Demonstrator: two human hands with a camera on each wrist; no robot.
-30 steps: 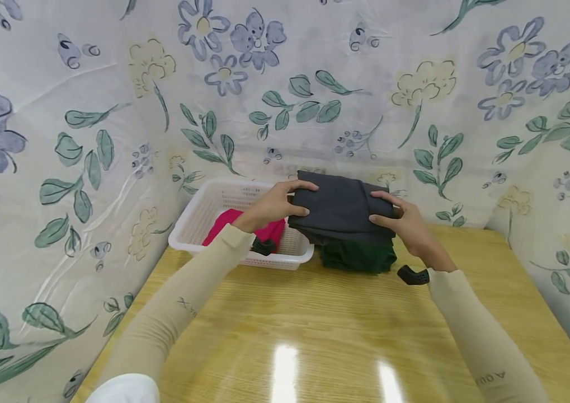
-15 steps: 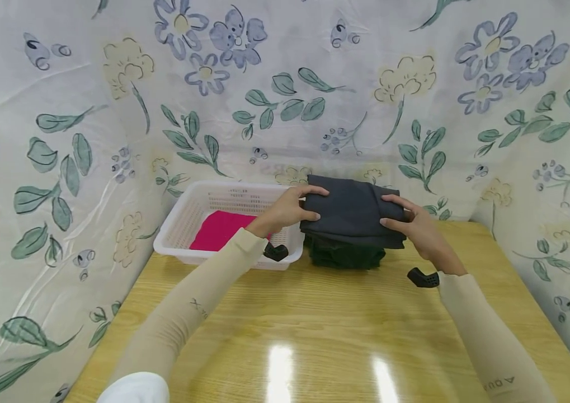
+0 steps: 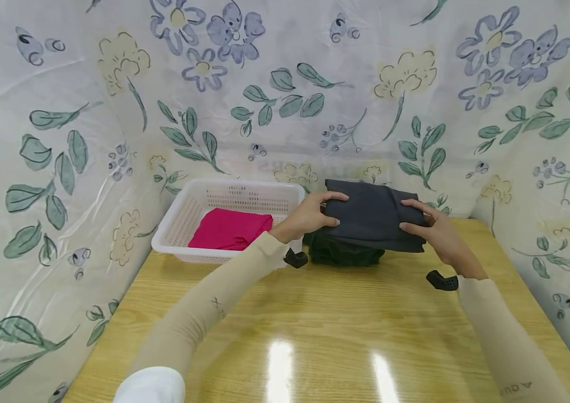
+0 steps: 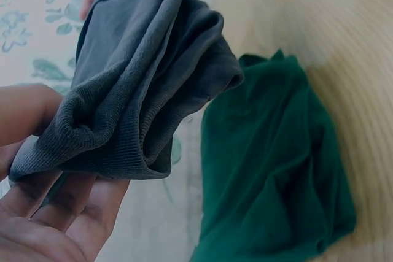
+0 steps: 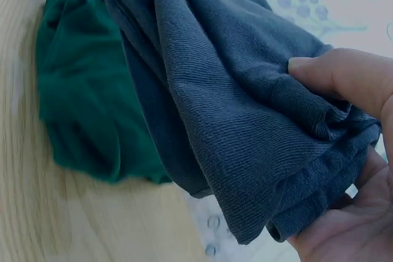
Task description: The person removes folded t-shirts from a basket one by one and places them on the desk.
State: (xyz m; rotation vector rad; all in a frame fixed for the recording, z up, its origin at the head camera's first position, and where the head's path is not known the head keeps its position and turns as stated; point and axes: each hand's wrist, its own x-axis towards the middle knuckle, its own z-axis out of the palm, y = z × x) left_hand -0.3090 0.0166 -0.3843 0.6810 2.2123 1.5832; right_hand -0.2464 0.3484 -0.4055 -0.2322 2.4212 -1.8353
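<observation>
A folded dark grey garment [image 3: 370, 215] with ribbed edges hangs in the air in the head view. My left hand [image 3: 310, 217] pinches its left end, thumb on the near side. At the opposite end my right hand [image 3: 439, 235] grips it the same way. Both wrist views show the garment's stacked folds [image 4: 132, 72] between thumb and fingers; its exact kind I cannot tell. Below and behind it a folded dark green cloth [image 3: 342, 252] lies on the table, partly covered by the garment in the head view. In the right wrist view the green cloth [image 5: 92, 90] sits apart from the garment.
A white plastic basket [image 3: 169, 246] stands at the back left, with a folded pink cloth [image 3: 229, 229] in it. My left forearm passes in front of its right corner. The wooden table [image 3: 315, 324] ends at a floral-patterned curtain [image 3: 285, 134] behind and on both sides.
Both hands have carried the grey garment to the right, away from the basket and partly past the green cloth. More of the pink cloth shows. The head view has also shifted.
</observation>
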